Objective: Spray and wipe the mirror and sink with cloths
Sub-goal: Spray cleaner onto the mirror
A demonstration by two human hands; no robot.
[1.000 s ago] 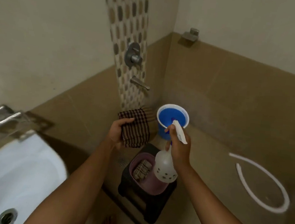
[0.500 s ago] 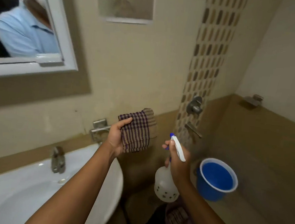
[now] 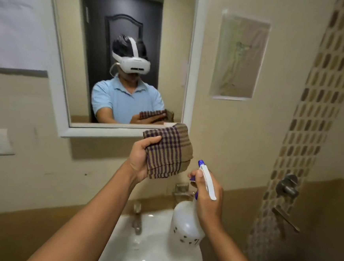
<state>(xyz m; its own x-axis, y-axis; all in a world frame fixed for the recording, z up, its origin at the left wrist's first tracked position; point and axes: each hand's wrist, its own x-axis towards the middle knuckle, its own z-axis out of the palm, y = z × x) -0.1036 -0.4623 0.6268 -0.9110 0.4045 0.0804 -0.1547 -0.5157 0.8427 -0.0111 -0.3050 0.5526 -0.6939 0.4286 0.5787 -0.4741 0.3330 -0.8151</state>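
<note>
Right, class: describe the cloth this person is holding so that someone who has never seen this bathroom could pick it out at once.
Start at the white-framed wall mirror above the white ceramic sink. Just below the mirror's lower right corner, the left hand grips a folded brown cloth with dark purple checks. It is the only fabric there; the right hand beside it holds a translucent white plastic spray bottle.
</note>
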